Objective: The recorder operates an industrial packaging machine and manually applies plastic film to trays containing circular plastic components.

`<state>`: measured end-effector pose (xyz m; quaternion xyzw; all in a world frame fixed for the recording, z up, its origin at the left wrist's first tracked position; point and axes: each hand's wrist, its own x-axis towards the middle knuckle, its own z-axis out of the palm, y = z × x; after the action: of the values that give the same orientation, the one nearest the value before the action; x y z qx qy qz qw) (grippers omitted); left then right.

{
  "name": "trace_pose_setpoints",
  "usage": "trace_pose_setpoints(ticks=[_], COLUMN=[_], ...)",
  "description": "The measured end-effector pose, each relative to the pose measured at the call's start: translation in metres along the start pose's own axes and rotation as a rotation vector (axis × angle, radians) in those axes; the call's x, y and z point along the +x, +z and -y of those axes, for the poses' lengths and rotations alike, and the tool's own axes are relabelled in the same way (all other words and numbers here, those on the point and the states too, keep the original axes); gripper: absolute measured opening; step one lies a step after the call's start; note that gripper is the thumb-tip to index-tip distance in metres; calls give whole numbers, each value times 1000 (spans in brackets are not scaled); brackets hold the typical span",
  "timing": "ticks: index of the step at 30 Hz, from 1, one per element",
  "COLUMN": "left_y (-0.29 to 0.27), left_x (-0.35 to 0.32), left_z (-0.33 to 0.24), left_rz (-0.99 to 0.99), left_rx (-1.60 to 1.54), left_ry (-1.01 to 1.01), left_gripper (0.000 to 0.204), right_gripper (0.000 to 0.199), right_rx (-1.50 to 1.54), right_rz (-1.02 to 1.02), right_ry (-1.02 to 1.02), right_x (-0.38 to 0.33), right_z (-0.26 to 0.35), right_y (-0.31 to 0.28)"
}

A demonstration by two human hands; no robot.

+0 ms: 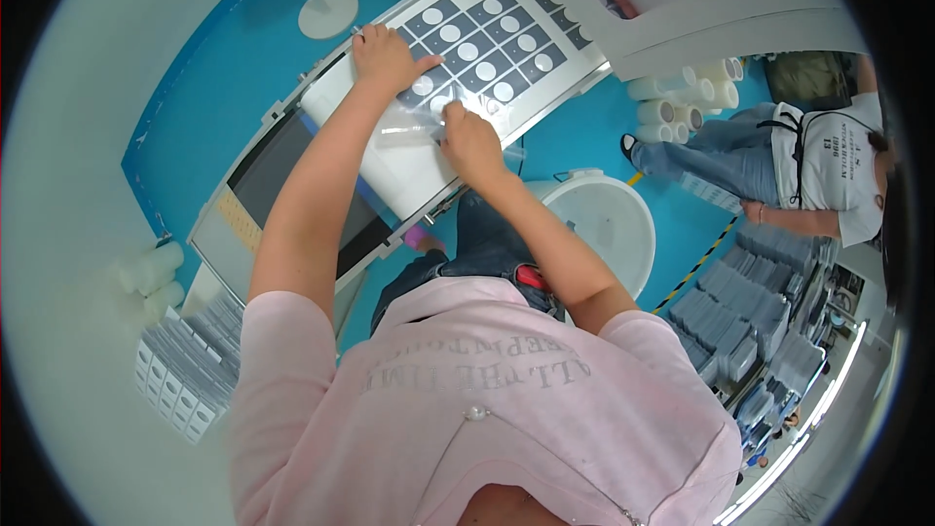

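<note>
A white work surface (409,170) carries a sheet with rows of dark squares that each have a white round pad (492,34). My left hand (388,56) lies flat on the near edge of that sheet, fingers spread. My right hand (469,141) pinches a strip of clear film (404,131) that lies across the white surface between the two hands. Both forearms reach forward from my pink shirt.
A white bucket (609,219) stands on the blue floor to the right. White rolls (682,102) lie beyond it, beside a seated person (818,166). Stacks of grey packs (740,321) sit far right; small boxes (180,370) and rolls (151,273) sit left. A fan (312,0) stands behind.
</note>
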<state>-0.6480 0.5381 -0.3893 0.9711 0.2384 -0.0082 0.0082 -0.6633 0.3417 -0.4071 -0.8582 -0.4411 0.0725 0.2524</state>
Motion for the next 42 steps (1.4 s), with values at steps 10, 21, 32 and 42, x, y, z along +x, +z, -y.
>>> trace_pose_setpoints(ticks=[10,21,32,42], left_y=[8,-2,-3,30], left_x=[3,5,0,-43], left_z=[-10,-23,-42,1], left_rz=[41,91,88,-316], left_rx=[95,79,102,-240], left_ry=[-40,-55,-68,-57], left_gripper=[97,107,106,93], right_gripper=[48,42,32,35], right_rx=[-328,-54,-151,350], right_rz=[49,287,272,51], right_ry=[-144,-197,-75,776], right_x=[-6,-14,-21,-185], right_z=[-9,-34,5,-124], right_y=[9,-33,-28,-138])
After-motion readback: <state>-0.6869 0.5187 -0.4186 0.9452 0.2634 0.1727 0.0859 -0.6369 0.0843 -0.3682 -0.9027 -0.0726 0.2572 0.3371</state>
